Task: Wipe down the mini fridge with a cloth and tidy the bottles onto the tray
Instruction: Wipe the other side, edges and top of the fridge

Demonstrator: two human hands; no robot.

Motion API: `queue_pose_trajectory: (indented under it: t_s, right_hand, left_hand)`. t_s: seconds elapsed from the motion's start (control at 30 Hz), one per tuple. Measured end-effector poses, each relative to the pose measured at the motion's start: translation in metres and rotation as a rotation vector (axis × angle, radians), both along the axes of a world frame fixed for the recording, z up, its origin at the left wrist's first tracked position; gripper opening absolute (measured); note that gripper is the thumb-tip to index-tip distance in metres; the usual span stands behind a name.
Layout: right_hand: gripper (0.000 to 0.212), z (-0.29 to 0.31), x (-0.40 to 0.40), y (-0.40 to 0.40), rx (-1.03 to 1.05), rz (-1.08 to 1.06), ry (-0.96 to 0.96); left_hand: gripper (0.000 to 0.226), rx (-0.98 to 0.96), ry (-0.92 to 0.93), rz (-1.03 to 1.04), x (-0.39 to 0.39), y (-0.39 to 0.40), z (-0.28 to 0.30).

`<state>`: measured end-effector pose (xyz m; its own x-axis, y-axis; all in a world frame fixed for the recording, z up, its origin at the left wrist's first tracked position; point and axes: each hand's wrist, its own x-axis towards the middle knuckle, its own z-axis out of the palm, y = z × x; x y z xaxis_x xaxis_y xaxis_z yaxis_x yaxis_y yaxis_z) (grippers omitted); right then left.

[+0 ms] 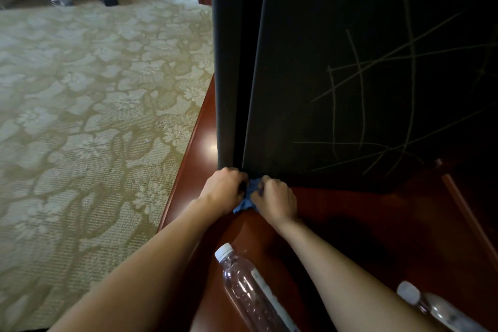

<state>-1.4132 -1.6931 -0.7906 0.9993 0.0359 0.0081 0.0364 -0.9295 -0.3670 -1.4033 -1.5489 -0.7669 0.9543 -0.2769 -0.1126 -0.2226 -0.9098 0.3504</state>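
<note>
- left hand (225, 187): fingers curled, gripping one end of the small crumpled blue cloth (249, 198) at the bottom front corner of the fridge.
- small crumpled blue cloth: bunched between the two hands, low against the fridge corner where it meets the glossy dark red wooden worktop (363, 224); too wadded to give a long axis.
- right hand (275, 199): fingers curled, pinching the other end of the cloth, just beside the left hand.
- tall black mini fridge (336, 75): upright on the worktop, long axis vertical, one corner edge toward the camera; pale scratch lines on its right face.
- clear plastic bottle with white cap (248, 288): between the forearms near the worktop's front edge, cap toward the fridge, long axis running away from the viewer; lying or standing, cannot tell.
- second clear bottle with white cap (431, 304): lower right, cap up-left, partly cut off by the frame.
- tray: not clearly identifiable.
- risk, judged: a forearm drawn back from the wipe could knock the near bottle off the worktop edge onto the patterned carpet (80, 116).
- risk, judged: the wadded cloth gives little contact, so the corner seam may be missed.
</note>
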Motion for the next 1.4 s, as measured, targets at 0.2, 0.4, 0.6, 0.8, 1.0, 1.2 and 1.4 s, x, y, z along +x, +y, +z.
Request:
queue_pose_trajectory:
  t_s: [0.2,0.4,0.6,0.8,1.0,1.2,1.4]
  right_hand:
    - [0.011,0.015,-0.005,-0.021,0.084,0.077,0.083]
    - [0.016,0.039,-0.021,-0.036,0.255,0.145,-0.150]
    - [0.017,0.071,-0.038,-0.042,0.189,0.244,-0.513]
    - [0.035,0.076,-0.054,-0.057,0.258,0.202,-0.469]
    - [0.041,0.093,-0.046,-0.071,0.952,0.145,0.118]
    - [0.016,0.086,-0.055,-0.074,1.246,0.032,0.102]
    - [0.011,0.092,-0.058,-0.072,1.283,-0.087,-0.023]
  left_hand:
    - [0.024,-0.160,-0.003,-0.028,-0.011,-0.007,0.011]
    - [0.038,-0.449,-0.179,0.034,-0.026,-0.002,0.024]
    - [0.052,-1.299,0.338,0.462,-0.035,-0.016,0.037]
    - [0.012,-1.275,0.161,0.243,-0.040,-0.019,0.050]
    - [0.012,-1.132,-0.024,0.067,-0.044,-0.018,0.069]
    - [0.014,-1.078,-0.108,0.285,-0.052,-0.039,0.057]
    - [0.044,-1.371,0.306,0.288,-0.063,-0.054,0.041]
